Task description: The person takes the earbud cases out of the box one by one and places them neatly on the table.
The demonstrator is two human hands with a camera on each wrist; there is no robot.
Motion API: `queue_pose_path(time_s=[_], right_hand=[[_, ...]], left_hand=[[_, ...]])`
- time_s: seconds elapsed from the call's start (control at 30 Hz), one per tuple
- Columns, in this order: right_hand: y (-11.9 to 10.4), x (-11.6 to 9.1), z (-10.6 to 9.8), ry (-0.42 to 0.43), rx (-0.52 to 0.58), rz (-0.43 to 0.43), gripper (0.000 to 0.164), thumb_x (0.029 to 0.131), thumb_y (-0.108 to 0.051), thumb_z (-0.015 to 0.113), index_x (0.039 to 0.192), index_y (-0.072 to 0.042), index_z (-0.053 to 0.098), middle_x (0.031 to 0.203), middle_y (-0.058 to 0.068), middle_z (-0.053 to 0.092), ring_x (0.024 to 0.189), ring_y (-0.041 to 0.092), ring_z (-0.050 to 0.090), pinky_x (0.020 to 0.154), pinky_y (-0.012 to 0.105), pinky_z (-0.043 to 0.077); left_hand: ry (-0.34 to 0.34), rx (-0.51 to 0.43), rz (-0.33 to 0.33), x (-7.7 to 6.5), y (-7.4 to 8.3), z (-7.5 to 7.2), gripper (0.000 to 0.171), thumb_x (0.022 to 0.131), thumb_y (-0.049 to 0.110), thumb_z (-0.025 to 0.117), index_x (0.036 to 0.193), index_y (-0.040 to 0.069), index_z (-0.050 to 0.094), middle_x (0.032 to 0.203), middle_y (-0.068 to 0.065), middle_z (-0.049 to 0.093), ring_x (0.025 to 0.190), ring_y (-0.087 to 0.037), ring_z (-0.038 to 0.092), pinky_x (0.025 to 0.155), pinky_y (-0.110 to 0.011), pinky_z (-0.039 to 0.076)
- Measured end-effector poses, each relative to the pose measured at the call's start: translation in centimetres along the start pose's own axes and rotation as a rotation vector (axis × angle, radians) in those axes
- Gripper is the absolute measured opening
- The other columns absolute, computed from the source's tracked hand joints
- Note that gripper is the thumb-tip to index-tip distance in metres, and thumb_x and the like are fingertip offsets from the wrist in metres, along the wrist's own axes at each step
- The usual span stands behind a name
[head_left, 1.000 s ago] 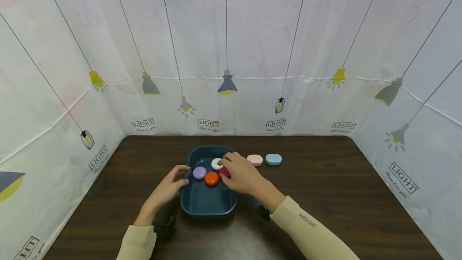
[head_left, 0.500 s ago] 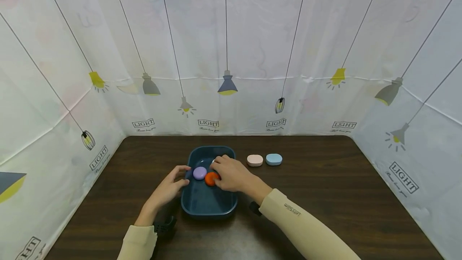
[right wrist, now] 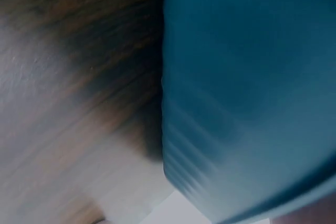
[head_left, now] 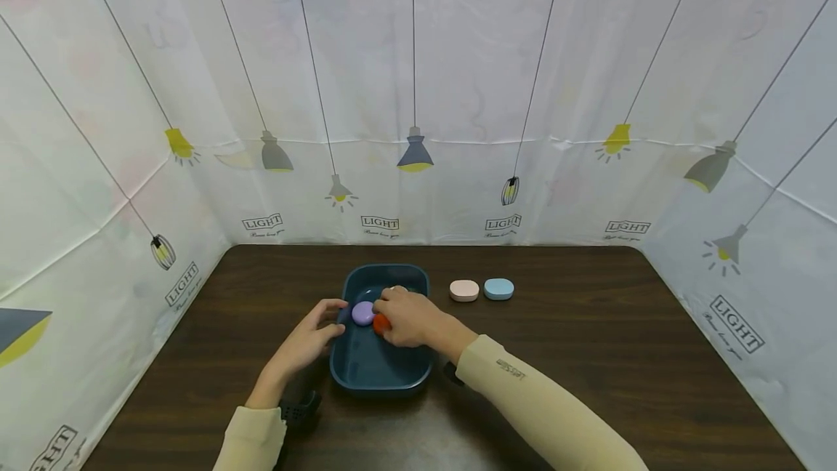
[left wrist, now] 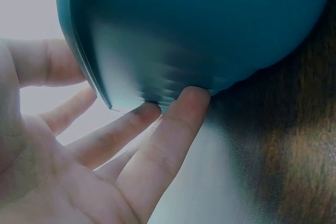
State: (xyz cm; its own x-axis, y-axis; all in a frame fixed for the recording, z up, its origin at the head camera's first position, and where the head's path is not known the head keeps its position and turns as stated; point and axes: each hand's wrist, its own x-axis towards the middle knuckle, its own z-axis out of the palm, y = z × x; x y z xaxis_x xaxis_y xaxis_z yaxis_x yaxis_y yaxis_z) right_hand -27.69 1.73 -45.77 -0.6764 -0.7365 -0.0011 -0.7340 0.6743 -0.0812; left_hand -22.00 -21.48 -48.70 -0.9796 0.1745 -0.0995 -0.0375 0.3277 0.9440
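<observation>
A dark blue rectangular bin (head_left: 373,373) stands on the table with small glossy rounded pieces inside. My left hand (head_left: 306,340) holds the bin's left side; in the left wrist view, one finger passes behind the rim and other fingertips (left wrist: 193,98) press the outer wall. My right hand (head_left: 410,318) reaches into the bin, fingers and thumb about a round orange piece (head_left: 381,323), which it partly covers. A lilac piece (head_left: 363,313) lies just left of it. A sliver of a white piece (head_left: 396,288) shows behind the knuckles. The magenta piece is hidden under the hand.
An oblong pale pink piece (head_left: 464,291) and a light blue one (head_left: 499,289) lie on the dark wooden table (head_left: 588,355), right of the bin. A white curtain (head_left: 471,93) printed with lamps hangs along the back and sides.
My right hand has moved left inside the bin, from over the magenta and white pieces to the orange one, covering the magenta piece. My left hand stays at the bin's left side.
</observation>
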Motion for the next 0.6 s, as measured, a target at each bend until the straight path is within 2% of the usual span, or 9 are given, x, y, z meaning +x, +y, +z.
queue_pose_path(time_s=[0.4, 0.6], right_hand=[[-0.6, 1.0, 0.9, -0.059, -0.015, 0.0, 0.031, 0.091, -0.03, 0.074, 0.12, -0.02, 0.067, 0.104, 0.0, 0.059, 0.089, 0.014, 0.055, 0.075, 0.032, 0.054], [-0.9, 1.2, 0.9, -0.103, 0.006, 0.006, 0.03, 0.091, -0.026, 0.074, 0.12, -0.022, 0.066, 0.106, -0.001, 0.057, 0.09, 0.014, 0.052, 0.074, 0.03, 0.052]], left_hand=[[0.001, -0.001, 0.004, 0.0, 0.1, 0.1, 0.042, 0.103, 0.011, 0.053, 0.145, 0.011, 0.047, 0.147, -0.023, 0.045, 0.121, -0.038, 0.057, 0.09, -0.053, 0.055], [-0.01, 0.007, 0.013, -0.1, 0.3, -0.1, 0.042, 0.104, 0.012, 0.053, 0.145, 0.01, 0.046, 0.149, -0.024, 0.043, 0.123, -0.04, 0.055, 0.091, -0.052, 0.055]])
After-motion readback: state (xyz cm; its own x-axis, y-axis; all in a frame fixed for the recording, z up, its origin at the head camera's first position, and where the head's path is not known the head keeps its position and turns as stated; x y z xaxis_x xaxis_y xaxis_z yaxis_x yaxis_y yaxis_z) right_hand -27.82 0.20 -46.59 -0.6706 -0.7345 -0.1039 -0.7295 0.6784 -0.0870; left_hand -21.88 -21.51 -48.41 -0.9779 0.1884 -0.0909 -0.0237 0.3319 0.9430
